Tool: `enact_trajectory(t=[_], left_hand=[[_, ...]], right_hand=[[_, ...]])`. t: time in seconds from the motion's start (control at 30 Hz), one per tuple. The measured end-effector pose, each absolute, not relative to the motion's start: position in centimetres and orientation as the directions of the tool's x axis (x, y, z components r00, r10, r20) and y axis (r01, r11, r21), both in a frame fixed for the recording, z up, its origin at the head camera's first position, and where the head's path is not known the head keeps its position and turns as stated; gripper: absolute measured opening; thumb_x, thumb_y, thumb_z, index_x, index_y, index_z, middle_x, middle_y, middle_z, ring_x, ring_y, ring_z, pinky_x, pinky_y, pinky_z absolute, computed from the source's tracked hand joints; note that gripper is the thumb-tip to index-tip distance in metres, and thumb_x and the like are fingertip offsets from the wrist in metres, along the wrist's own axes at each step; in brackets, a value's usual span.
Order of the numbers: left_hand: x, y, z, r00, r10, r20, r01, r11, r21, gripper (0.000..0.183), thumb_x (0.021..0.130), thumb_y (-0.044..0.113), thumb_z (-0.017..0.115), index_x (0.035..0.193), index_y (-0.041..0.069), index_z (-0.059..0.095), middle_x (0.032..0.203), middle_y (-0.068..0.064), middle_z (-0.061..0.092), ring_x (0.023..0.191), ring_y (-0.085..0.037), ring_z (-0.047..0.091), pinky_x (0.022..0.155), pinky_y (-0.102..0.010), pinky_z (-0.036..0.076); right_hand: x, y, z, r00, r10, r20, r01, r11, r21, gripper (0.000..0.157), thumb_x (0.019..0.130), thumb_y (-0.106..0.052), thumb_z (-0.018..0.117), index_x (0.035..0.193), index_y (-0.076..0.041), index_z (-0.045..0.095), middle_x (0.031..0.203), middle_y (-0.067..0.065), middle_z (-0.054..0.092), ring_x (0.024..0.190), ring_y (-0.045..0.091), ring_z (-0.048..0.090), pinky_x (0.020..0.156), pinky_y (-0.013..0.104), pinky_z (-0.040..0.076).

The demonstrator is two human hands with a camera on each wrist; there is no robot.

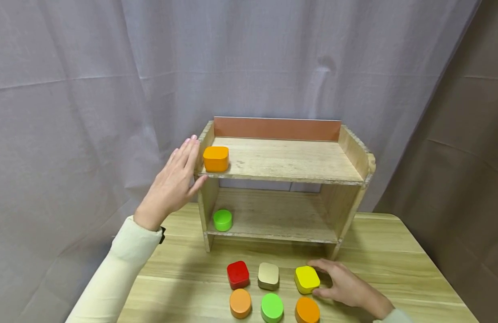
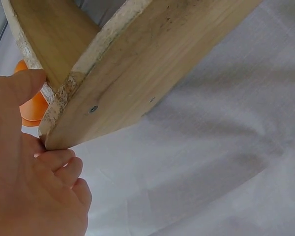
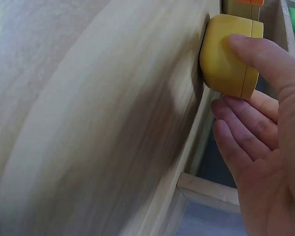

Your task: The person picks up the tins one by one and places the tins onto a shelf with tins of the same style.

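Note:
My left hand point(image 1: 172, 184) rests against the left side panel of a two-tier wooden shelf point(image 1: 285, 159), fingers straight along its outside. The thumb lies at the front edge, close to an orange square tin point(image 1: 216, 159) on the upper board. On the lower board, at the left, sits a green round tin point(image 1: 222, 220). Down on the table, my right hand point(image 1: 346, 283) pinches a yellow square tin point(image 1: 307, 279) between thumb and fingers. The right wrist view shows the thumb on one side of this yellow tin point(image 3: 223, 56), which has a lid seam.
On the wooden table point(image 1: 394, 269), a red square tin point(image 1: 238, 274) and a gold square tin point(image 1: 268, 275) stand left of the yellow one. A light orange round tin point(image 1: 240, 303), another green round tin point(image 1: 272, 307) and an orange round tin point(image 1: 307, 310) are nearer. Grey curtain point(image 1: 253, 58) hangs behind.

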State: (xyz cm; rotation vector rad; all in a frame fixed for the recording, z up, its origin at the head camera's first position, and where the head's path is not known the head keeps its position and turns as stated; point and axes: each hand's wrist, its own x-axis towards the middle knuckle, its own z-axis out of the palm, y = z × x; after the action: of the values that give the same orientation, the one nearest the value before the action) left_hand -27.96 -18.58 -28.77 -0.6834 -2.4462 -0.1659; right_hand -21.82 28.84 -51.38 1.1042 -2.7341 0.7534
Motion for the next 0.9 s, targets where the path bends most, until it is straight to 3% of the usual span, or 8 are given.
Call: enact_trajectory(t=[0.27, 0.47, 0.9], left_hand=[[-28.0, -18.4, -28.7, -0.707, 0.430, 0.561, 0.507, 0.861, -0.021, 0.087, 0.107, 0.036, 0.061, 0.168, -0.003, 0.013, 0.178, -0.021, 0.013, 0.165, -0.038, 0.018, 0.134, -0.057, 0.021], [-28.1, -18.5, -28.7, -0.709, 0.428, 0.561, 0.507, 0.862, -0.017, 0.087, 0.107, 0.036, 0.061, 0.168, -0.003, 0.013, 0.178, -0.020, 0.013, 0.165, -0.038, 0.018, 0.134, -0.057, 0.021], [-27.9, -18.5, -28.5, -0.729, 0.419, 0.541, 0.495, 0.869, -0.006, 0.086, 0.108, 0.037, 0.059, 0.168, -0.002, 0.011, 0.178, -0.020, 0.011, 0.166, -0.037, 0.015, 0.135, -0.056, 0.019]], right_hand=[[-22.1, 28.6, -51.6, -0.725, -0.629, 0.279, -0.672, 0.558, -0.487, 0.057, 0.084, -0.020, 0.090, 0.130, 0.001, 0.065, 0.123, 0.010, 0.075, 0.105, 0.010, 0.072, 0.086, 0.034, 0.066], [-22.1, 28.1, -51.4, -0.723, -0.621, 0.302, -0.676, 0.548, -0.492, 0.052, 0.079, -0.018, 0.091, 0.123, -0.005, 0.067, 0.116, 0.004, 0.075, 0.101, 0.007, 0.071, 0.083, 0.031, 0.066], [-22.1, 27.4, -49.3, -0.713, -0.633, 0.302, -0.684, 0.532, -0.498, 0.047, 0.081, -0.023, 0.092, 0.120, -0.012, 0.067, 0.114, -0.002, 0.075, 0.100, 0.006, 0.070, 0.082, 0.032, 0.066]])
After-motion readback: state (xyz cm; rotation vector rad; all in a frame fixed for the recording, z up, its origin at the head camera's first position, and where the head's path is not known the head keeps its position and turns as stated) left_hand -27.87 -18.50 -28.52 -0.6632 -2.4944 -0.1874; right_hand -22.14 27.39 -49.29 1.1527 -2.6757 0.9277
